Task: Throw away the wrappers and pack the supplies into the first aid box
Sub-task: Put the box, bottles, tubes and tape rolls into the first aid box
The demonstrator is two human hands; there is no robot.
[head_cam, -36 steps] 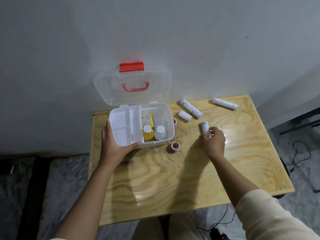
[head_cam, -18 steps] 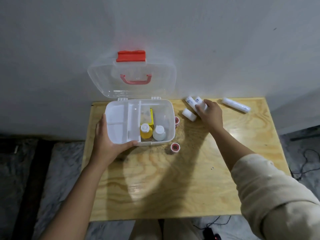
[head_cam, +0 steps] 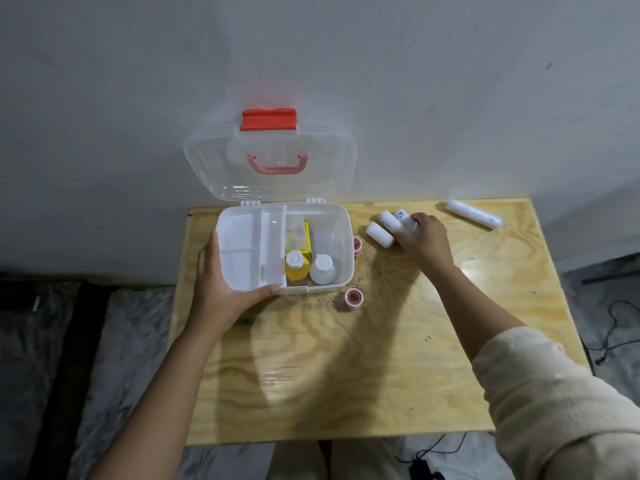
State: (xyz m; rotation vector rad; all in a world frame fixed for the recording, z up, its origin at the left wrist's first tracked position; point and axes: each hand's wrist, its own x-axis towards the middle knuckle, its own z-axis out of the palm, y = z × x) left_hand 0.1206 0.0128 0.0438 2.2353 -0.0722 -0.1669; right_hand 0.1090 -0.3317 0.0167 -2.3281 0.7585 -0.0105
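Note:
The white first aid box (head_cam: 341,244) stands open at the table's back left, its clear lid (head_cam: 270,161) leaning on the wall. Inside are a yellow bottle (head_cam: 296,266), a white bottle (head_cam: 322,268) and a yellow packet (head_cam: 305,237). My left hand (head_cam: 221,292) grips the box's front left corner. My right hand (head_cam: 420,242) is closed on white bandage rolls (head_cam: 398,218) right of the box. A short roll (head_cam: 380,233) lies beside them, and a long roll (head_cam: 472,213) lies at the back right. Two red tape rolls (head_cam: 353,298) (head_cam: 357,243) sit by the box.
The plywood table (head_cam: 346,375) stands against a grey wall. Dark floor lies to the left, and cables (head_cam: 620,327) trail on the floor to the right. My cream sleeve (head_cam: 554,393) covers the table's front right corner.
My right hand carried one bandage roll from mid-table back to the rolls by the box and now closes over them. My left hand has stayed on the box.

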